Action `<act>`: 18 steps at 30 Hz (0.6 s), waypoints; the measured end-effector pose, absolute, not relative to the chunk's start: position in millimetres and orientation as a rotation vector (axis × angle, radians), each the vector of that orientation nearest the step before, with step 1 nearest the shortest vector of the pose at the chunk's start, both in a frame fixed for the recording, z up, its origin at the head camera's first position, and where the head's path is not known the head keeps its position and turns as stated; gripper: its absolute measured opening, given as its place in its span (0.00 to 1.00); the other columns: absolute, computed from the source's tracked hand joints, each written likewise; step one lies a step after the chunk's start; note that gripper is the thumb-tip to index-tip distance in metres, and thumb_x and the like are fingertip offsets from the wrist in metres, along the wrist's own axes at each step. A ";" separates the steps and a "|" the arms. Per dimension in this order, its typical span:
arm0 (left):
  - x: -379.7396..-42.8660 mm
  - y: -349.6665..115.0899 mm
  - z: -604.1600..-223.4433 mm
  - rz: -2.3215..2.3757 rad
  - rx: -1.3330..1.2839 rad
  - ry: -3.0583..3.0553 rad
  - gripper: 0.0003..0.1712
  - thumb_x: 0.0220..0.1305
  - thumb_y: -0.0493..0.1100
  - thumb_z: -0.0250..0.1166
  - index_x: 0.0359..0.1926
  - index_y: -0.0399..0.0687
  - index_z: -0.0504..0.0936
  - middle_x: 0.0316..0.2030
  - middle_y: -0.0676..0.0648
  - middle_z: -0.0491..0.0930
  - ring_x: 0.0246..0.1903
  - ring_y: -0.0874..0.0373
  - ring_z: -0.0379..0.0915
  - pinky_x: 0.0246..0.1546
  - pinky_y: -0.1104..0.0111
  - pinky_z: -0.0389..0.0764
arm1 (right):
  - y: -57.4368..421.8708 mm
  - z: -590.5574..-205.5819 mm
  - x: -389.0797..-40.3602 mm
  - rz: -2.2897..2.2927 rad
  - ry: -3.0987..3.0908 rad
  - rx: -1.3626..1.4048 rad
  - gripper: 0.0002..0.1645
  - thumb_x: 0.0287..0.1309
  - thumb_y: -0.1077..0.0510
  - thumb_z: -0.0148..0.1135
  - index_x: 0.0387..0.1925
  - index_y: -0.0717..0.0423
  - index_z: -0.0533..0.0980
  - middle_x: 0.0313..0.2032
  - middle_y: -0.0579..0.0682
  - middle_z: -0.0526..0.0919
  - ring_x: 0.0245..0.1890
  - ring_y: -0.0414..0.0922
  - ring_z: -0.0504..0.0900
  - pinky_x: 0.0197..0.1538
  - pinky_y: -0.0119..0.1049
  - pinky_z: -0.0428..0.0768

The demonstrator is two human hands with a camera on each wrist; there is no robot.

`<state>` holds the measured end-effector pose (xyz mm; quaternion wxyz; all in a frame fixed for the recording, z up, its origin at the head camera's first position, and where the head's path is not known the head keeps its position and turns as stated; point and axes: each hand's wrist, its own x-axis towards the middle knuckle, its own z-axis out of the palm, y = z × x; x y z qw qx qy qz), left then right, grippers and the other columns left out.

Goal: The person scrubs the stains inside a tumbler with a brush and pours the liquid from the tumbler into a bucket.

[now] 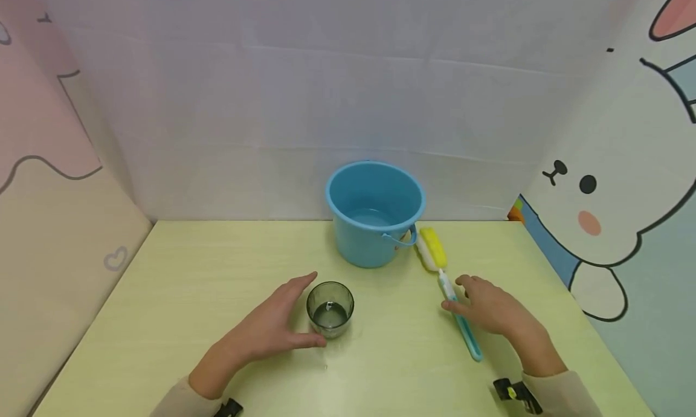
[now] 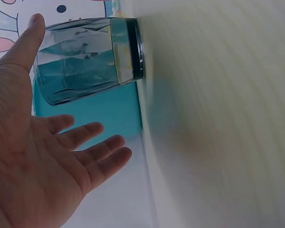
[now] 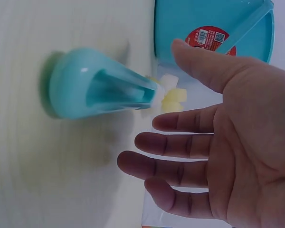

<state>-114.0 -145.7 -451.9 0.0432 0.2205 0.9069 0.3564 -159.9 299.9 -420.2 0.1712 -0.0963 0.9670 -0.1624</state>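
A dark tinted drinking glass [image 1: 330, 310] stands upright on the table. Beside it on its left is my left hand [image 1: 274, 326], thumb and fingers spread around that side. In the left wrist view a gap shows between the palm and the glass [image 2: 85, 61]. To the right lies a sponge brush [image 1: 457, 311] with a teal and white handle and a yellow and white head. Over its handle hovers my right hand [image 1: 486, 305], fingers relaxed and apart. The right wrist view shows the handle [image 3: 99, 90] outside the fingers, with nothing in the palm.
A light blue bucket [image 1: 361, 242] stands at the back of the table, its handle hanging at the right, near the sponge head. White sheeting [image 1: 326, 103] rises behind the table [image 1: 217, 260], and printed panels flank both sides.
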 end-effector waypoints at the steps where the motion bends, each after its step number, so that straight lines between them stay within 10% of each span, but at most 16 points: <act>1: -113.9 -144.2 -452.4 1.108 0.667 2.758 0.70 0.48 0.67 0.84 0.84 0.49 0.57 0.78 0.48 0.63 0.78 0.46 0.58 0.75 0.48 0.63 | 299.1 -420.5 -159.9 -0.475 2.735 -0.273 0.46 0.69 0.35 0.68 0.65 0.71 0.71 0.49 0.60 0.83 0.46 0.55 0.84 0.46 0.55 0.84; 18: -118.6 -128.3 -462.5 1.314 0.620 2.599 0.57 0.51 0.58 0.86 0.75 0.45 0.66 0.64 0.46 0.78 0.60 0.51 0.77 0.61 0.51 0.80 | 295.3 -434.5 -157.1 -0.520 2.726 -0.256 0.22 0.71 0.47 0.70 0.46 0.62 0.75 0.29 0.49 0.77 0.25 0.44 0.74 0.29 0.39 0.74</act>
